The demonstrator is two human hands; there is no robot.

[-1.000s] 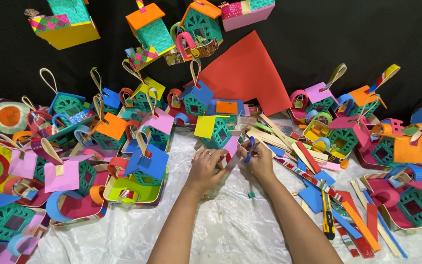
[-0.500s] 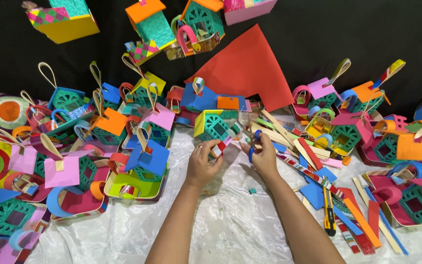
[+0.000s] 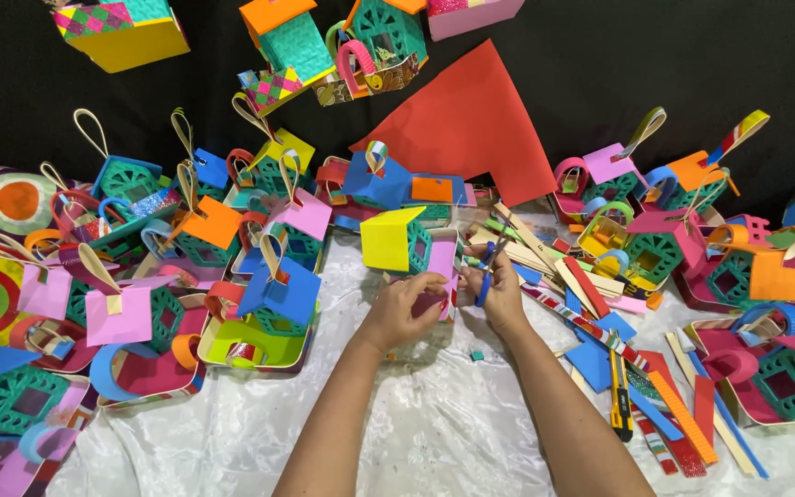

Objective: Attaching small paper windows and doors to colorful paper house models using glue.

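Both hands meet at the middle of a white cloth (image 3: 434, 433) spread over the work surface. The left hand (image 3: 404, 308) is closed around a small pink paper piece (image 3: 441, 267), pinching it between thumb and fingers and holding it upright just near of a yellow-roofed paper house (image 3: 396, 239). The right hand (image 3: 503, 294) is clenched through the handles of blue-handled scissors (image 3: 487, 276), whose blades point up and away towards the far side, right beside the pink piece; whether the blades touch the paper I cannot tell. A tiny teal scrap (image 3: 477, 355) lies on the cloth just near of the hands. To the right sits a loose heap of coloured paper strips (image 3: 591, 294), with a yellow and black utility knife (image 3: 620, 396) lying near of it. To the left crowd many small paper houses with loop handles, among them a blue-roofed one (image 3: 280, 294). A large red paper sheet (image 3: 471, 129) leans against the black backdrop on the far side.
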